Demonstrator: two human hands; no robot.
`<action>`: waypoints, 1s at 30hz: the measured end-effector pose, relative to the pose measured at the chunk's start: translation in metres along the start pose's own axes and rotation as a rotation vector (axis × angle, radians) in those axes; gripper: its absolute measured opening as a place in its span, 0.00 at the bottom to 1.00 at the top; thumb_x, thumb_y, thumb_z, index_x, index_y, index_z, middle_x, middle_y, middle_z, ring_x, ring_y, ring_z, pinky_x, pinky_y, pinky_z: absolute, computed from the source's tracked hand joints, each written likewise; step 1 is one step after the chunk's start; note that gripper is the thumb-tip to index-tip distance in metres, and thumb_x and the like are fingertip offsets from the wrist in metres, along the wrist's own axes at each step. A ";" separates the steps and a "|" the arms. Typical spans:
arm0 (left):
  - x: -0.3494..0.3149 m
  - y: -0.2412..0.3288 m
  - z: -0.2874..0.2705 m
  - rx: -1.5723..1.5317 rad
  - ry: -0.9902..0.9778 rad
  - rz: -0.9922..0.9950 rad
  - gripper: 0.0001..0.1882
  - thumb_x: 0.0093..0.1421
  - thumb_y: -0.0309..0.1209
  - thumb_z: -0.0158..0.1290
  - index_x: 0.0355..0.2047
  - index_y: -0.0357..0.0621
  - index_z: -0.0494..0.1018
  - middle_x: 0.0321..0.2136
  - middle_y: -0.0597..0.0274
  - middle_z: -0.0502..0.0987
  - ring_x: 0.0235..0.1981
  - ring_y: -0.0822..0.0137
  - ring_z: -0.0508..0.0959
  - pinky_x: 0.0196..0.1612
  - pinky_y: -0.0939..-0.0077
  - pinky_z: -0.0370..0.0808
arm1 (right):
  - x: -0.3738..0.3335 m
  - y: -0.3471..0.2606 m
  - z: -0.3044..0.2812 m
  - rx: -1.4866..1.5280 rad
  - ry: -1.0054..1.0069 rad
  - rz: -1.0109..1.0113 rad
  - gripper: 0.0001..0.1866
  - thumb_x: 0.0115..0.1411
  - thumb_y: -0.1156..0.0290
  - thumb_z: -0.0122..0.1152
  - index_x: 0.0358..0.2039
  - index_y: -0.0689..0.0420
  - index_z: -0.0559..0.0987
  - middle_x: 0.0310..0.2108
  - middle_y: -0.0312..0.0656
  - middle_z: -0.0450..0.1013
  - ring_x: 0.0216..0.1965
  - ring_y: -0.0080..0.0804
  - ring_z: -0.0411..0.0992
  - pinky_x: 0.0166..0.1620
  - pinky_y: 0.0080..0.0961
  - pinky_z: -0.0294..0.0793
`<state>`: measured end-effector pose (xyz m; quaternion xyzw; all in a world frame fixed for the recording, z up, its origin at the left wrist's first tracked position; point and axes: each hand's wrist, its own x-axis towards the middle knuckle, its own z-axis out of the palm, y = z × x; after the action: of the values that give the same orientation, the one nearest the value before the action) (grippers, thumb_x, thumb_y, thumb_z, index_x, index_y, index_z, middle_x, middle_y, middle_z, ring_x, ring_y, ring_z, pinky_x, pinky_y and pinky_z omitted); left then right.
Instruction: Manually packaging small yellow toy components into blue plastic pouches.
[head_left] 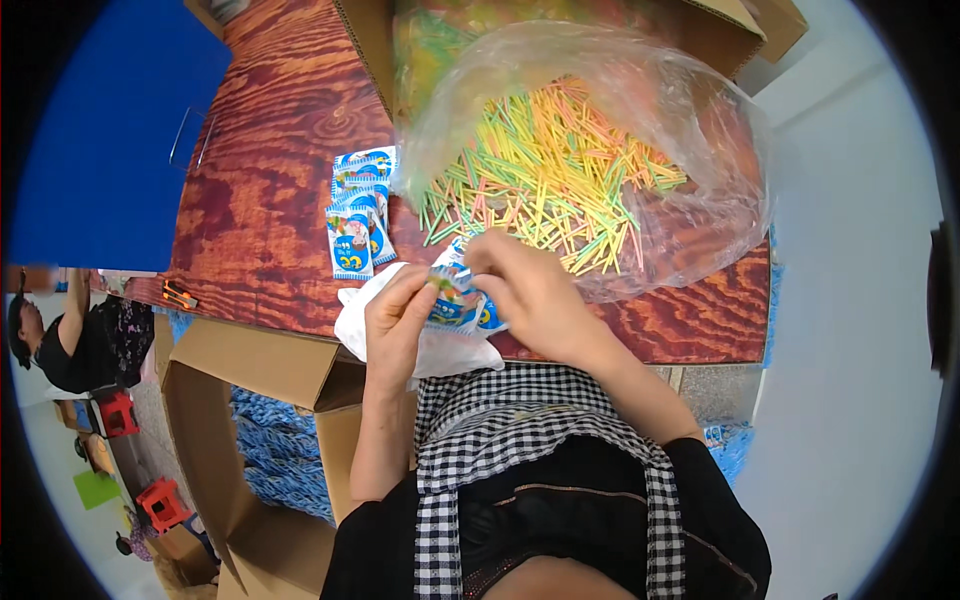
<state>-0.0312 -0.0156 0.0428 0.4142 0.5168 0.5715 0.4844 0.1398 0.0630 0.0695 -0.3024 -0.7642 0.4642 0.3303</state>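
A small blue-and-white printed packet [455, 303] is between my hands at the table's near edge. The thumb and fingers of my left hand [393, 325] pinch its left side. My right hand [535, 295] has its fingers curled together on the packet's upper right side, partly hiding it. Under the hands lies a crumpled white plastic bag or cloth [358, 318], with more blue-and-white packaging showing beside the packet. To the left, several similar packets [352, 240] overlap in a row. Beyond my hands, many thin yellow, green, orange and pink sticks [560, 165] lie heaped on clear plastic.
The clear plastic bag [715, 215] spreads from a cardboard box [372, 50] across the red wood-patterned table [265, 170]. A blue panel [110, 130] stands at far left. Below the table edge, an open carton [200, 440] holds blue packaging [280, 450]. Another person [85, 340] is at left.
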 end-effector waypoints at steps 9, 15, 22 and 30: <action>0.001 0.000 -0.023 0.060 0.131 0.281 0.05 0.58 0.18 0.49 0.32 0.34 0.75 0.36 0.58 0.75 0.42 0.65 0.74 0.52 0.67 0.68 | 0.007 -0.014 0.028 -0.220 0.172 -0.427 0.22 0.47 0.78 0.58 0.46 0.61 0.72 0.32 0.46 0.71 0.33 0.43 0.72 0.34 0.34 0.72; 0.003 -0.006 -0.048 -0.159 0.173 0.222 0.04 0.62 0.21 0.48 0.34 0.35 0.73 0.35 0.56 0.74 0.42 0.64 0.74 0.59 0.58 0.65 | 0.010 0.000 0.048 -0.263 0.148 -0.482 0.18 0.48 0.74 0.60 0.42 0.61 0.74 0.30 0.44 0.71 0.31 0.41 0.71 0.33 0.31 0.72; 0.041 -0.011 -0.097 0.198 0.578 0.260 0.07 0.64 0.25 0.49 0.37 0.35 0.74 0.30 0.65 0.76 0.29 0.77 0.73 0.35 0.83 0.72 | -0.024 0.040 0.009 -0.489 0.167 0.114 0.13 0.51 0.72 0.63 0.35 0.61 0.72 0.31 0.47 0.71 0.35 0.47 0.72 0.36 0.38 0.71; 0.072 -0.062 -0.100 0.671 0.667 0.224 0.10 0.61 0.27 0.51 0.41 0.37 0.74 0.39 0.58 0.72 0.40 0.66 0.73 0.44 0.75 0.70 | -0.038 0.071 0.022 -0.528 0.286 0.134 0.17 0.44 0.78 0.66 0.35 0.59 0.71 0.29 0.46 0.70 0.36 0.47 0.70 0.38 0.37 0.69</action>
<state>-0.1343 0.0355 -0.0331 0.3949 0.7519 0.5236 0.0675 0.1561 0.0502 -0.0111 -0.4896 -0.7827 0.2228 0.3131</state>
